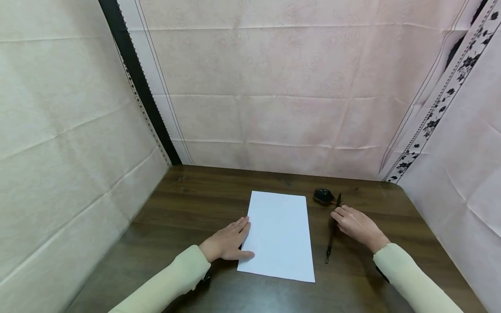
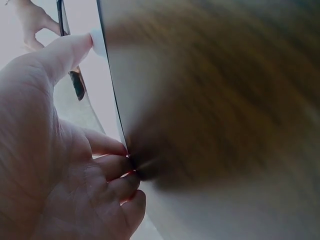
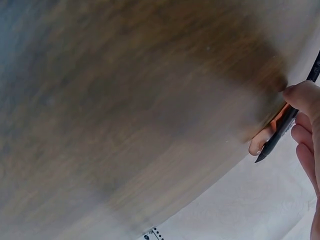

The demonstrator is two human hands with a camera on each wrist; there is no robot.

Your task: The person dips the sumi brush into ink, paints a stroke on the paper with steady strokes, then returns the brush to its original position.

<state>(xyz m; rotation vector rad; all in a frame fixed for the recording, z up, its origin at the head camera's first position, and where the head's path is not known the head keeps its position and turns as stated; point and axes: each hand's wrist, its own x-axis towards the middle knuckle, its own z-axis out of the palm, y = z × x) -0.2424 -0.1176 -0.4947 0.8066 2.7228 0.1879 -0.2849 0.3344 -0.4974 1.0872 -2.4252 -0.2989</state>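
A blank white sheet of paper lies on the dark wooden table. My left hand rests at its left edge, fingers extended and thumb on the sheet. In the left wrist view, the fingertips of the left hand meet the paper's edge. To the right of the sheet, my right hand pinches a dark calligraphy brush around its middle. The dark tip points to the far side and the loop end towards me. The right wrist view shows the brush between thumb and fingers.
A small, glossy black ink dish with a reddish part stands beyond the paper's right side, close to the brush tip. Pale cloth hangs along the back edge of the table, and more cloth flanks both sides.
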